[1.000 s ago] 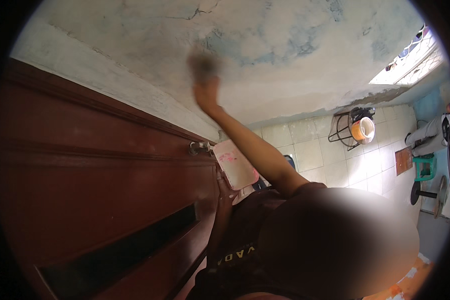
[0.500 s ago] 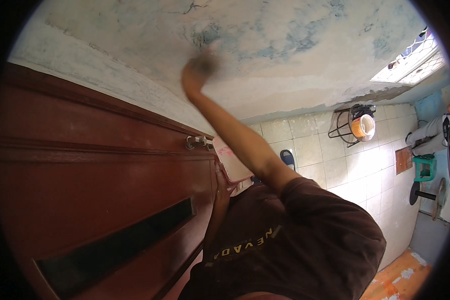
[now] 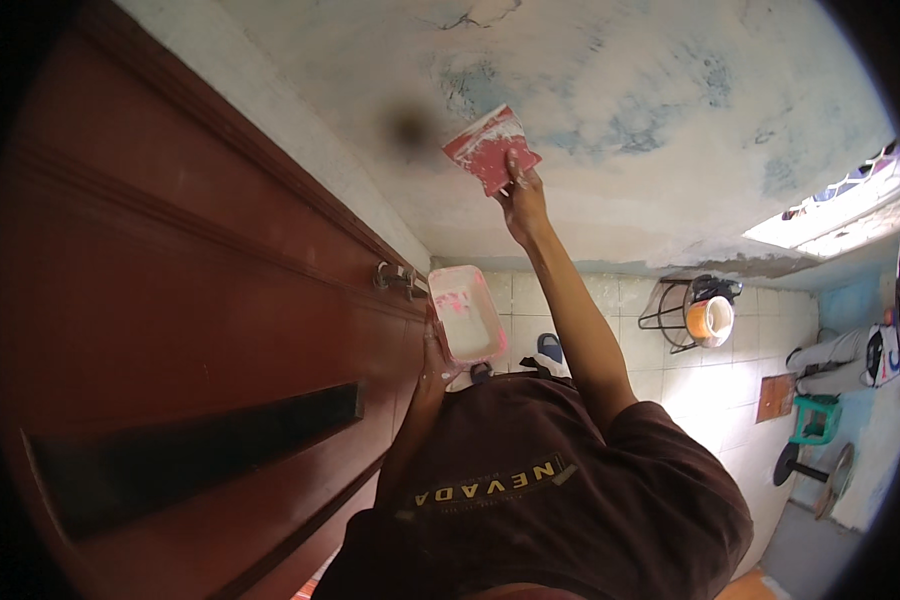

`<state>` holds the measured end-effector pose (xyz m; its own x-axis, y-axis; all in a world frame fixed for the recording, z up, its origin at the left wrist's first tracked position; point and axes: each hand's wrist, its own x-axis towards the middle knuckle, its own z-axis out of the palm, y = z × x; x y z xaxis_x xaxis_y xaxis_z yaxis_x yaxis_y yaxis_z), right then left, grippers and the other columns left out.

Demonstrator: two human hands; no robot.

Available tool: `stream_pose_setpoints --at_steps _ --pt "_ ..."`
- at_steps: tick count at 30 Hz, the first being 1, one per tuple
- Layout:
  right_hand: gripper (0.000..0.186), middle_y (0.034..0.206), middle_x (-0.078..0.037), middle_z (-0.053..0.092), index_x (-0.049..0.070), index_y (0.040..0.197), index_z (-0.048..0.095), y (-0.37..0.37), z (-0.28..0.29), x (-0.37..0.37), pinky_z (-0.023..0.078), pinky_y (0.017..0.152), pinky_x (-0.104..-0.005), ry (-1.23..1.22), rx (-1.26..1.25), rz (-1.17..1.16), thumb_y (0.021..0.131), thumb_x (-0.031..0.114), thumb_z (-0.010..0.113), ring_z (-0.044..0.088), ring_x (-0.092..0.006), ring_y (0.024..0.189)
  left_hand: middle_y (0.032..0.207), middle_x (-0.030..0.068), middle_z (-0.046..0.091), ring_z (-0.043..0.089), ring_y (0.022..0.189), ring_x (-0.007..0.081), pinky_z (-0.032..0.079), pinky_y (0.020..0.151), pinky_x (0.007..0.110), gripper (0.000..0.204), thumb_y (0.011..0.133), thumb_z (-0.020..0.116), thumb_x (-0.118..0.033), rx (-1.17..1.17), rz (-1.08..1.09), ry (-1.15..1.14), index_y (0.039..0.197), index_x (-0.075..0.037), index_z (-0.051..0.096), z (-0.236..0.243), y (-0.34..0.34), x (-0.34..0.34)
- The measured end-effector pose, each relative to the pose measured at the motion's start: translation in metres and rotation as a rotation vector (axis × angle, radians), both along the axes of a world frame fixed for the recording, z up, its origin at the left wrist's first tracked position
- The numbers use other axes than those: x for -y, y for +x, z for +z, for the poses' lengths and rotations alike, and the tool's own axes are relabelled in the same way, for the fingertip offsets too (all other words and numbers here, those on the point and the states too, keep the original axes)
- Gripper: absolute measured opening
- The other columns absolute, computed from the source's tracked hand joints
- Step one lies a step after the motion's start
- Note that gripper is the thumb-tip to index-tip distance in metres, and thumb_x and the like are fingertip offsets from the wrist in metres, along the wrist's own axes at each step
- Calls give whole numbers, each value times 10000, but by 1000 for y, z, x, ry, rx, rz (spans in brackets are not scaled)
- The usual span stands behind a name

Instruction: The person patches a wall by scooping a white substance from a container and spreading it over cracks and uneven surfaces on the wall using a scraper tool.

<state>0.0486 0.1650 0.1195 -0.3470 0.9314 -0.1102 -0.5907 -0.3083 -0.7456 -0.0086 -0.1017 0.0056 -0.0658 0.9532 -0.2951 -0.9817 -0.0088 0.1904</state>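
My right hand (image 3: 522,205) grips a pink putty scraper (image 3: 480,150), its face streaked with white paste, held out in front of the pale plastered wall (image 3: 620,70) with bluish patches; whether it touches the surface I cannot tell. Low at my left side, my left hand (image 3: 436,352) is wrapped around the edge of a rectangular pink-rimmed white tray (image 3: 470,330) with pale material and pink smears inside. The tray is beside the handle (image 3: 395,278) of a dark red-brown door (image 3: 170,300).
Ahead-right, a metal stool (image 3: 660,325) on the tiled floor (image 3: 630,365) bears an orange-and-white bucket (image 3: 708,322) and a black bag. At far right are grey trouser legs (image 3: 832,352), a green plastic stool (image 3: 816,420) and a disc-footed stand (image 3: 810,475). A grilled window (image 3: 825,215) is upper right.
My right arm has swung to the right and the scraper, earlier blurred, now shows clearly. The view has turned, shifting door and window. My left hand still holds the tray.
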Motion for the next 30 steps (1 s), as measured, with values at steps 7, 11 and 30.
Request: stream_pose_setpoints --at_steps 7,11,30 --pt "439 745 25 559 115 906 591 78 11 44 331 536 -250 300 422 255 1060 524 553 438 -61 584 1363 105 648 629 1249 341 521 1058 583 593 1041 498 -555 79 173 23 1452 -130 540 -42 -5 -28" --pt "363 660 13 596 24 989 714 127 35 74 364 492 -288 610 792 213 1050 374 636 487 -72 546 1393 107 629 613 1268 329 500 1087 554 635 1023 518 -579 116 141 76 1461 -120 534 -24 1 -55" --pt "227 676 -270 644 5 1014 659 119 21 85 534 597 -531 1049 1354 189 982 228 634 664 -469 650 1531 127 499 485 1408 326 407 1183 528 804 995 432 -709 -117 182 150 1572 -151 382 30 65 -114"
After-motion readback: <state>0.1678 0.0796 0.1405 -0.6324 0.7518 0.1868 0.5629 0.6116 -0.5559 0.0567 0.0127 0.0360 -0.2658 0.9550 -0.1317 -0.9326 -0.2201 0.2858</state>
